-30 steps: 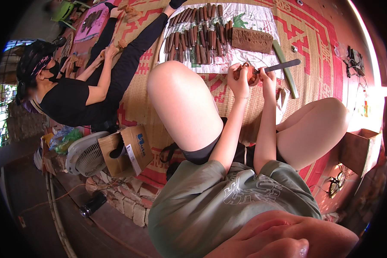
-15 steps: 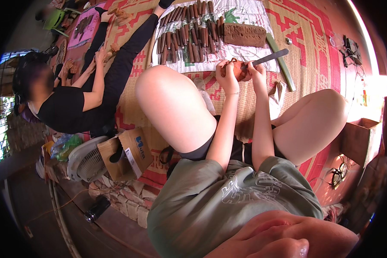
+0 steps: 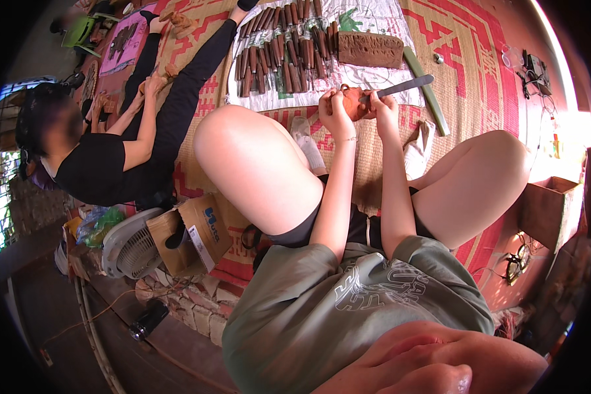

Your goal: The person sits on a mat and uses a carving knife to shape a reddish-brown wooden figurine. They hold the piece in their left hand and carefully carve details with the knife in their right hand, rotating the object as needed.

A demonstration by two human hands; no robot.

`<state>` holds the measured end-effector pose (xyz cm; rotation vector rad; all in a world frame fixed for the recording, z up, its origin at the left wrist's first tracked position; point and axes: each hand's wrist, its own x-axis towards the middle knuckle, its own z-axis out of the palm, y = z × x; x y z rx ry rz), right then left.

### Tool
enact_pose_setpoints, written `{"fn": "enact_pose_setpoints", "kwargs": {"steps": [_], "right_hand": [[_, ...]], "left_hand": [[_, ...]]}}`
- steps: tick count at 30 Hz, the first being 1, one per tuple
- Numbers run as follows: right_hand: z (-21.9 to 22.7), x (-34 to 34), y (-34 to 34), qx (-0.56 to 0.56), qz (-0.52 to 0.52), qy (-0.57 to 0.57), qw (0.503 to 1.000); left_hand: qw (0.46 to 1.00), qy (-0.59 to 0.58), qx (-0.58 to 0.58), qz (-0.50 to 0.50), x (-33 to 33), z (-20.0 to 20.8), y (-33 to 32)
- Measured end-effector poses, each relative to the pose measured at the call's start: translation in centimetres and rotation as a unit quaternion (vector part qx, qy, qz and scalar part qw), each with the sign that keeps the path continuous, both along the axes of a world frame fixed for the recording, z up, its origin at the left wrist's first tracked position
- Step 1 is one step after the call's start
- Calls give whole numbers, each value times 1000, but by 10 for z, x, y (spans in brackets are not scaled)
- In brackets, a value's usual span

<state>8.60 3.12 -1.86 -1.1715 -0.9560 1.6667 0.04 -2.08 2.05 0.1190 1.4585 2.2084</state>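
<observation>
Wood piece (image 3: 355,104), reddish-brown and rounded, is up between the two hands, in front of the knees, near the close edge of a white sheet (image 3: 389,23). Left hand (image 3: 335,113) is wrapped on its left side, fingers clamped on it. Right hand (image 3: 384,107) grips a long flat dark file (image 3: 407,85) near the end by the wood; whether those fingers also touch the wood, cannot tell.

Key relation: wood lies directly left of the right-hand grip, right hand just beside it. File's long axis slants from the wood out to the right and slightly away from the body, its rounded far end appearing over a green strip (image 3: 428,95). Exact contact of file on wood: hidden by fingers.

Beyond the hands, on the sheet: rows of brown-handled tools (image 3: 279,52), and to their right a carved brown block (image 3: 371,51). Woven mat (image 3: 467,118) underneath. Co-worker (image 3: 98,161) sits to the left, well apart.
</observation>
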Motion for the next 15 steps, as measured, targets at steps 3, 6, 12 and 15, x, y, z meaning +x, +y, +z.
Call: {"fn": "enact_pose_setpoints", "kwargs": {"steps": [3,6,12,15], "right_hand": [[0,1,3,13,-44,9,999],[0,1,3,-3,-73,18,997],[2,3,3,-1,-67,-2,998],[13,8,2,12,13,-4,1000]], "left_hand": [[1000,6,1,-15,2,0,-1],[999,15,-1,-29,4,2,-1],[999,24,6,-29,5,1,-1],[998,43,-1,-46,6,2,-2]]}}
